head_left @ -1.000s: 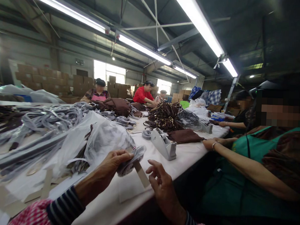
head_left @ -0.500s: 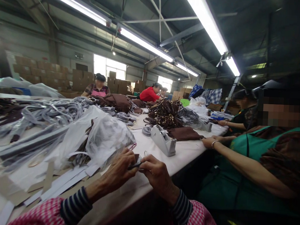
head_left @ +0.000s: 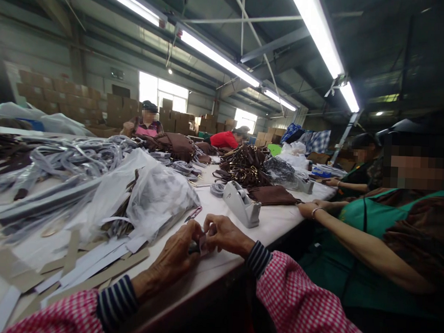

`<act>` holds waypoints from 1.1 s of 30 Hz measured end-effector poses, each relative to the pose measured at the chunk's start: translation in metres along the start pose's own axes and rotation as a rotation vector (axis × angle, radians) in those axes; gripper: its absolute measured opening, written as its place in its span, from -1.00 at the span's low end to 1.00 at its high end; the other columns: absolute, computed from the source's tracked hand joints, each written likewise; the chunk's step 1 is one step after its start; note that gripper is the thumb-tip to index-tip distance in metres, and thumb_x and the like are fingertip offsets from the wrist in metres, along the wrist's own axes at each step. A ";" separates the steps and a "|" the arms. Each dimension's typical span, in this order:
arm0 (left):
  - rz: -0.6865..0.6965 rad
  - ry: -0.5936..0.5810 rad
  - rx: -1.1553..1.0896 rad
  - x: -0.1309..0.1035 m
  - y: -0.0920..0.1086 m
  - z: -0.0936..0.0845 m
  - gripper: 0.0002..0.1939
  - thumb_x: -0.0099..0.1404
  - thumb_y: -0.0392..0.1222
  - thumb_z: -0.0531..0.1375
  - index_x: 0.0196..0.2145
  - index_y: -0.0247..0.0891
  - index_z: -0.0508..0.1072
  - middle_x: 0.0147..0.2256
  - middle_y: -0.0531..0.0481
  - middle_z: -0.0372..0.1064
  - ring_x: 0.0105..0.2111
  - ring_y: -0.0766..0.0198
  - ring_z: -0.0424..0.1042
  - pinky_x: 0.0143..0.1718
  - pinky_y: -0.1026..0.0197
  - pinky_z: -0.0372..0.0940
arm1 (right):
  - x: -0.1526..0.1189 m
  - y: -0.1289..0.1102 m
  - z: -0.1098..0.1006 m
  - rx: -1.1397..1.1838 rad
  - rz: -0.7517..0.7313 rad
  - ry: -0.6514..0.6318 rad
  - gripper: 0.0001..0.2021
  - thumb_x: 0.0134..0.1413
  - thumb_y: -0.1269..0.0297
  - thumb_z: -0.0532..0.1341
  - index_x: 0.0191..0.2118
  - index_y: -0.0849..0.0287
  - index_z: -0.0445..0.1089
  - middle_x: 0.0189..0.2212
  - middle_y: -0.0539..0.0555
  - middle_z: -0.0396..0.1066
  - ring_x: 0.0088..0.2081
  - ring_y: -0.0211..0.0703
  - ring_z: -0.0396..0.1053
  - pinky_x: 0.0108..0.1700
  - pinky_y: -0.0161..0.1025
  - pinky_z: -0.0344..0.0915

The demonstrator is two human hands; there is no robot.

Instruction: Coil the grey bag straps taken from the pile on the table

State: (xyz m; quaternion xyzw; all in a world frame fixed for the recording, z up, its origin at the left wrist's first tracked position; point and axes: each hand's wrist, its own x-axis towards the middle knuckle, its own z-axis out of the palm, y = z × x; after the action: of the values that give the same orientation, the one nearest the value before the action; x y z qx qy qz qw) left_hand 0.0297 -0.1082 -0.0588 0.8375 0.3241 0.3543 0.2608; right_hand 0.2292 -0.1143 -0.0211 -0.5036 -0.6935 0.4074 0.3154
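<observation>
Sleeves (head_left: 297,287) pink-and-white checked; cuffs (head_left: 117,302) navy, pale-striped; tape dispenser (head_left: 242,206) light grey; flat pouch (head_left: 274,195) brown; apron (head_left: 382,208) green.

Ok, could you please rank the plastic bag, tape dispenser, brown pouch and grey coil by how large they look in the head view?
1. Plastic bag
2. Tape dispenser and brown pouch: too alike to rank
3. Grey coil
</observation>
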 end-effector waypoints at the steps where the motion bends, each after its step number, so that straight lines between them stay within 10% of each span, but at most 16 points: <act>1: -0.010 0.015 0.005 -0.001 0.001 0.001 -0.69 0.18 -0.29 0.21 -0.12 -0.13 0.26 -0.20 0.00 0.44 -0.22 0.10 0.44 -0.20 0.11 0.25 | 0.001 -0.001 -0.001 0.015 0.002 -0.034 -0.70 -0.14 0.53 0.33 -0.20 0.17 0.43 -0.58 -0.13 0.46 -0.59 -0.25 0.41 -0.58 -0.43 0.27; 12: -0.264 -0.070 -0.375 0.008 -0.005 -0.008 -0.46 0.00 -0.30 0.28 -0.06 -0.15 0.21 -0.31 0.06 0.53 -0.26 0.11 0.49 -0.19 0.11 0.27 | 0.009 0.006 0.000 0.053 -0.089 -0.083 -0.94 -0.18 0.41 0.37 -0.46 0.24 0.57 -0.52 -0.02 0.53 -0.47 -0.25 0.41 -0.38 -0.36 0.29; 19: 0.104 0.013 0.138 0.002 -0.012 -0.012 -0.77 0.33 0.04 0.27 -0.20 -0.14 0.56 -0.03 -0.14 0.40 0.02 -0.11 0.28 0.05 -0.13 0.23 | 0.008 -0.007 -0.001 0.048 -0.117 -0.046 -0.91 -0.10 0.33 0.34 -0.48 0.24 0.49 -0.57 -0.05 0.45 -0.51 -0.29 0.37 -0.44 -0.39 0.26; 33: 0.217 -0.140 0.046 0.008 -0.010 -0.018 -0.80 0.40 -0.07 0.18 -0.19 -0.13 0.59 -0.23 -0.08 0.42 -0.09 -0.01 0.27 -0.06 0.03 0.22 | 0.020 -0.039 -0.018 -0.456 -0.211 -0.391 -0.87 0.07 0.57 0.26 -0.40 0.24 0.50 -0.58 -0.08 0.41 -0.54 -0.32 0.39 -0.45 -0.43 0.22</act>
State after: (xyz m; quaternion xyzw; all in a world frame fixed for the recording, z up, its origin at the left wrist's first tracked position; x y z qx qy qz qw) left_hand 0.0170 -0.0924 -0.0508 0.8960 0.2207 0.3137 0.2239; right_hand 0.2216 -0.0973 0.0229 -0.3988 -0.8628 0.2956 0.0958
